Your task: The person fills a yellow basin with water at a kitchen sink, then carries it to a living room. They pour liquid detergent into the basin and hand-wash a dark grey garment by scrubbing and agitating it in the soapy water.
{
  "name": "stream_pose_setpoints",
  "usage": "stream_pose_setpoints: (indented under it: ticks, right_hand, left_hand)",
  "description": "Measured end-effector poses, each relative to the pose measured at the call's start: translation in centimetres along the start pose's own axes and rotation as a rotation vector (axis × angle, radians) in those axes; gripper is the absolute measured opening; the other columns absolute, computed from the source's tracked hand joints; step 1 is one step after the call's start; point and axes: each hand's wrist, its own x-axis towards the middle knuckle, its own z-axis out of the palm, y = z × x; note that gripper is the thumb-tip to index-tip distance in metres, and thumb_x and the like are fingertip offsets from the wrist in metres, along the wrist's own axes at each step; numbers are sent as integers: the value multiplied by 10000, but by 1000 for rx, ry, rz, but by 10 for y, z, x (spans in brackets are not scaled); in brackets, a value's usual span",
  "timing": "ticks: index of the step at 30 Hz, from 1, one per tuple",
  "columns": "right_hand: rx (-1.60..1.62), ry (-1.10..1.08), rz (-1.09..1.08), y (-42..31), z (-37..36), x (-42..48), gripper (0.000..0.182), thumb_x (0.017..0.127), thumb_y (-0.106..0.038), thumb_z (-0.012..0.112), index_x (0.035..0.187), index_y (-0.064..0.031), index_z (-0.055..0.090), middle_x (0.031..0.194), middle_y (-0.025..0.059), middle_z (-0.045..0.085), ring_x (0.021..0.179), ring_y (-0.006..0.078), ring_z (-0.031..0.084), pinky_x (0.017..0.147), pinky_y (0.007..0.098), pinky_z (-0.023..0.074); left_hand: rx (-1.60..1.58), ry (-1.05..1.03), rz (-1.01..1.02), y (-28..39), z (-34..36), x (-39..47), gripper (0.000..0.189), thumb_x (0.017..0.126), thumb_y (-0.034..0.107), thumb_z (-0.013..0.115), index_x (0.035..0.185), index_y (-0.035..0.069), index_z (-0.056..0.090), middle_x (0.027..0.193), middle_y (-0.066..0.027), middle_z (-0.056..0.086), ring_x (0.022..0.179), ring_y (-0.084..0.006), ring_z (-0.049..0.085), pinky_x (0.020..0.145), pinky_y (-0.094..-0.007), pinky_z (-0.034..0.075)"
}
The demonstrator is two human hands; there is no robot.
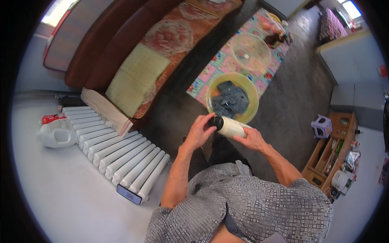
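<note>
In front of me I hold a cream-white bottle (pixel 232 127) with a black cap (pixel 216 123), tilted nearly onto its side. My right hand (pixel 251 138) grips the bottle's lower end. On the other end, the thumb and fingers of my left hand (pixel 199 132) close around the cap. Just beyond the bottle, a translucent yellow plastic basin (pixel 254 104) stands on the near end of the table. Dark grey cloth (pixel 232 98) that looks wet lies crumpled in the basin.
A patterned cloth covers the low table (pixel 202 80); a clear round lid or bowl (pixel 251 51) lies farther along. At left are a brown sofa (pixel 121 39), a white radiator (pixel 118 155), a phone (pixel 129 194) and a plastic jug (pixel 59 133). A purple stool (pixel 322 126) and wooden shelf (pixel 343 124) stand right.
</note>
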Motion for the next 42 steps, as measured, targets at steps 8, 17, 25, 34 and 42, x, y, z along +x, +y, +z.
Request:
stream_pose_setpoints:
  ticks: [8,17,25,34,42]
  right_hand:
    - [109,120,103,61,-24,-24,557,902,-504,761,1228,-53,739,1091,195,769,1041,357,739,916,442,555]
    - [88,194,185,113,-32,-30,592,907,-539,736,1221,-36,734,1052,227,766,1021,401,736,886,463,558]
    - [140,202,197,113,-40,-34,585,912,-529,738,1248,-50,734,1080,217,768,1047,393,732,903,453,555]
    - [133,160,166,106,-37,-22,596,916,-539,732,1261,-53,729,1080,212,769,1031,382,737,900,454,556]
    - [162,152,178,109,-31,-14,606,916,-547,731,1283,-65,722,1098,205,771,1048,373,738,915,449,557]
  left_hand:
    - [400,-53,-398,28,82,76,539,910,454,812,1020,-57,681,978,-237,743,932,-372,729,828,-474,558]
    - [-7,-226,0,-3,123,97,590,956,348,737,1454,63,598,1411,-224,583,1220,-305,647,956,-437,536]
    - [418,-103,-338,20,141,125,520,951,456,674,1196,2,741,1090,-271,741,1031,-361,735,859,-445,569]
    - [622,5,-553,24,133,131,700,925,642,602,1062,-22,776,955,-267,766,962,-448,739,859,-504,565]
    - [222,-145,-10,9,122,118,549,908,270,757,1362,-16,642,1385,-218,644,1312,-361,609,1100,-435,486]
